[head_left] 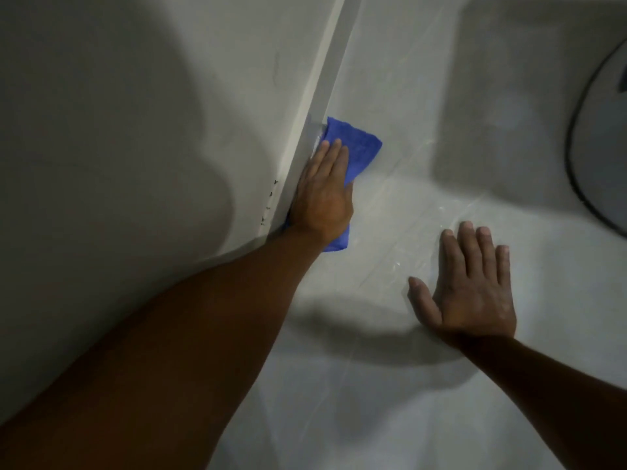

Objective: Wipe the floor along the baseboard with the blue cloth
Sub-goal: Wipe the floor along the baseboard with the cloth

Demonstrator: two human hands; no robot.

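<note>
Left hand flat, grip released, pressing blue cloth onto floor against baseboard, far left. Right hand splayed on floor, grip released.

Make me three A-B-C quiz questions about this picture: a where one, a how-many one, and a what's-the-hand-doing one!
1. Where is the blue cloth? A in a bucket; B on the floor against the baseboard; C on a chair.
2. How many hands touch it? A one; B two; C none.
3. The right hand is: A a fist; B holding a brush; C flat, fingers spread.
Answers: B, it lies along the baseboard; A, only the left hand presses it; C, its palm rests on the floor.
</note>
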